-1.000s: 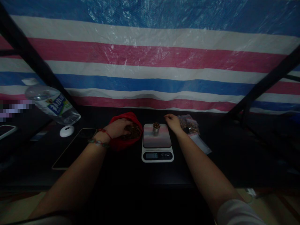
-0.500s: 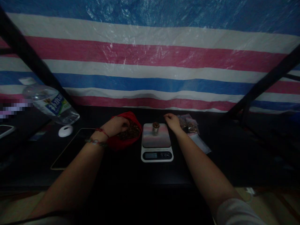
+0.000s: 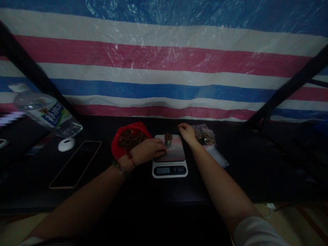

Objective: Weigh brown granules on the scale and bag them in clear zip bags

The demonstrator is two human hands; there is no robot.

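A white digital scale [image 3: 169, 164] sits on the black table, its display lit. On its plate stands a small metal cup [image 3: 168, 139] heaped with brown bits. My left hand [image 3: 151, 150] is over the plate's left side, fingers pinched together; what they hold is too small to make out. Behind that wrist lies an open red bag [image 3: 115, 145] filled with brown dried pieces [image 3: 132, 137]. My right hand [image 3: 188, 134] rests right of the scale with fingers curled, their tips partly hidden. Beside it are several small clear zip bags [image 3: 208, 136], some with brown contents.
To the left lie a phone [image 3: 77, 164] and a white rounded object [image 3: 66, 145]. A clear plastic bottle [image 3: 51, 112] stands behind them. Black frame bars [image 3: 33, 75] rise at both sides, and a striped tarp [image 3: 164, 58] hangs behind the table.
My left hand has come out of the red bag and moved right, over the scale's plate. My right hand stays by the zip bags. The view has shifted slightly.
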